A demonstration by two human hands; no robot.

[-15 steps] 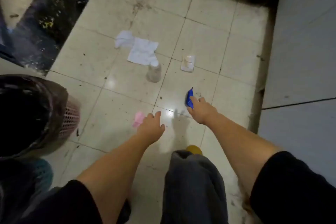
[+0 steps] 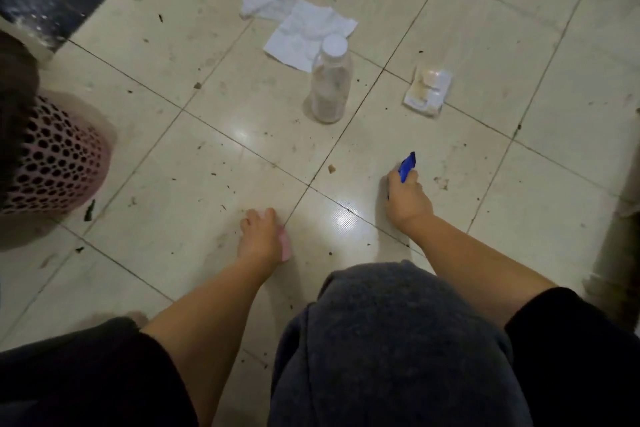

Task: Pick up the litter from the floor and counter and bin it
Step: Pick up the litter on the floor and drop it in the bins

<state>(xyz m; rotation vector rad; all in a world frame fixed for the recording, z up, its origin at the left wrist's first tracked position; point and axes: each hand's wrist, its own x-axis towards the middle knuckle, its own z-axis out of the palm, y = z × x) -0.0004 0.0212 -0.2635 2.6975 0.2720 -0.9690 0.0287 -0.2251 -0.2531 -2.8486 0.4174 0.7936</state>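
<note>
- Half a second before, your left hand (image 2: 261, 236) hovered just short of the pink scrap (image 2: 285, 246); by this moment it had closed down over it, fingers curled around it, only a pink edge showing at the side of the palm nearer the bottle.
- Your right hand (image 2: 408, 199) kept its fingers wrapped on the blue wrapper (image 2: 407, 163), whose tip stuck out above the knuckles, on the near side of the plastic bottle (image 2: 330, 80).
- You had crouched lower, so the litter loomed larger in view; your grey-clad knee (image 2: 391, 340) filled the foreground.
- With both hands loaded, I judged two pieces were ready for the pink perforated bin (image 2: 59, 163), well to the left of the bottle.
- Left on the floor (image 2: 207, 156): the bottle upright, the white tissues (image 2: 298, 24) just behind and touching it, and a pale crumpled packet (image 2: 427, 90) near its right.
- None of it was binned yet.
</note>
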